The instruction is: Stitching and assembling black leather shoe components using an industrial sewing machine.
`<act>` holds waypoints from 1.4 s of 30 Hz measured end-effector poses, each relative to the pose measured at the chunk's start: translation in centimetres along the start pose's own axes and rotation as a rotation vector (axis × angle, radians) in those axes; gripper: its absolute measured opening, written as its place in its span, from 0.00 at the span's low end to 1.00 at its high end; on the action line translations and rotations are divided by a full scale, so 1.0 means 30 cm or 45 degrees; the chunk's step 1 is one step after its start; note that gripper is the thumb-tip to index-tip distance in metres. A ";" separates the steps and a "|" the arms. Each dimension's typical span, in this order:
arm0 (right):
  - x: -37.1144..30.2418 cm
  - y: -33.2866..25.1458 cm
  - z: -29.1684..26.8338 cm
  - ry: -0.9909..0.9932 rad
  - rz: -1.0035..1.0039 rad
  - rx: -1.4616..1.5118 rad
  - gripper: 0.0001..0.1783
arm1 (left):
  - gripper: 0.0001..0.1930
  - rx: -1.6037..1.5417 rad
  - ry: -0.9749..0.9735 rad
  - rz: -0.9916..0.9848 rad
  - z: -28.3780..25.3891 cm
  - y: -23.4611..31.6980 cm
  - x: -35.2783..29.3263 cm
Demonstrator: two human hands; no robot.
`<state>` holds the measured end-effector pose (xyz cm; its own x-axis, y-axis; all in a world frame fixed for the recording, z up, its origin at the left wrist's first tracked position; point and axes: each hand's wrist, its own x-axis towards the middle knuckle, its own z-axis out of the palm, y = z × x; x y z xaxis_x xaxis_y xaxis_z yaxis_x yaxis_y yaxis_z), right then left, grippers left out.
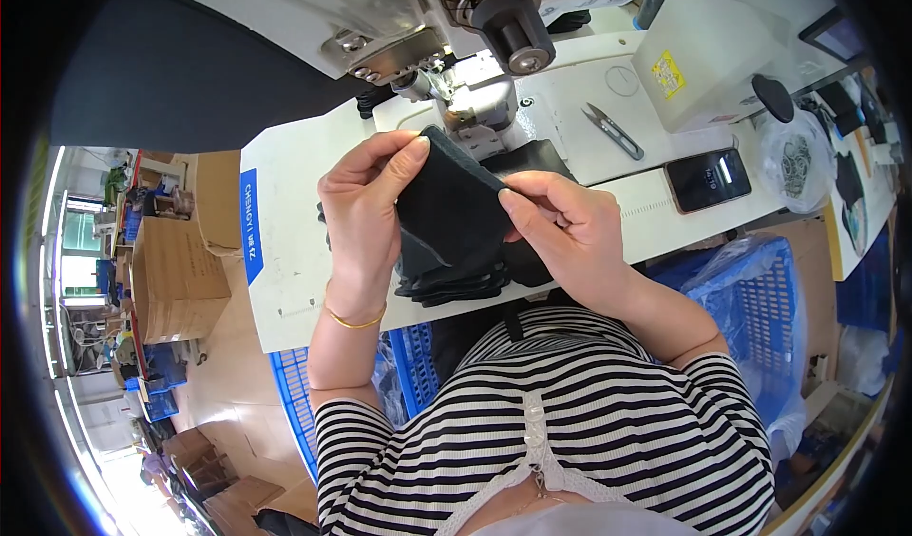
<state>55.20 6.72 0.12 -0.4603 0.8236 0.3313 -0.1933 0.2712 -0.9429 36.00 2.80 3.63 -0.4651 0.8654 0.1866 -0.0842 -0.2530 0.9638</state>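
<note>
Between my two hands I hold up a piece of black fabric [448, 203], stretched along its upper edge. My left hand [372, 180] pinches its top left corner between thumb and fingers. The right-hand corner is pinched by my right hand [565, 227]. Below the piece, a stack of black fabric pieces [451, 287] lies at the table's near edge, partly covered. Just beyond my hands stands a sewing machine [475, 108], its needle area close behind the held fabric. Another dark piece [540, 159] lies beside the machine, partly behind my right hand.
On the white table [294, 241] to the right lie thread snips [616, 133] and a phone [708, 180]. A clear bag of small rings [796, 161] sits farther right. Blue plastic baskets [750, 298] stand below the table. Cardboard boxes [180, 279] are on the left.
</note>
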 end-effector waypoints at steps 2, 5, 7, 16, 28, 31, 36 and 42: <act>-0.002 0.006 0.003 0.030 -0.034 0.020 0.08 | 0.08 -0.005 -0.012 0.014 0.006 -0.001 0.000; -0.006 -0.009 -0.012 -0.075 0.023 -0.048 0.11 | 0.08 -0.014 -0.035 0.019 0.000 0.001 -0.002; 0.006 -0.032 -0.017 -0.084 0.015 -0.064 0.10 | 0.08 -0.019 -0.055 0.009 -0.003 0.000 -0.001; 0.018 -0.019 -0.005 -0.013 -0.053 -0.126 0.06 | 0.07 -0.018 -0.096 0.016 0.007 0.002 -0.004; 0.033 -0.022 -0.002 0.000 0.159 0.001 0.09 | 0.06 0.171 -0.160 -0.090 0.006 0.009 0.041; 0.033 -0.007 -0.008 -0.010 0.169 0.019 0.10 | 0.06 0.189 -0.151 -0.082 0.007 0.009 0.033; 0.041 -0.030 -0.017 -0.104 0.375 0.239 0.11 | 0.06 0.175 -0.134 -0.126 -0.017 0.012 0.057; 0.062 0.016 -0.040 -0.166 0.413 0.266 0.12 | 0.10 0.131 -0.118 -0.373 -0.038 0.012 0.087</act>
<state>55.30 8.99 0.26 -0.6301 0.7759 0.0318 -0.1858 -0.1108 -0.9763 33.76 4.48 4.25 -0.3516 0.9318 -0.0896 -0.1107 0.0537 0.9924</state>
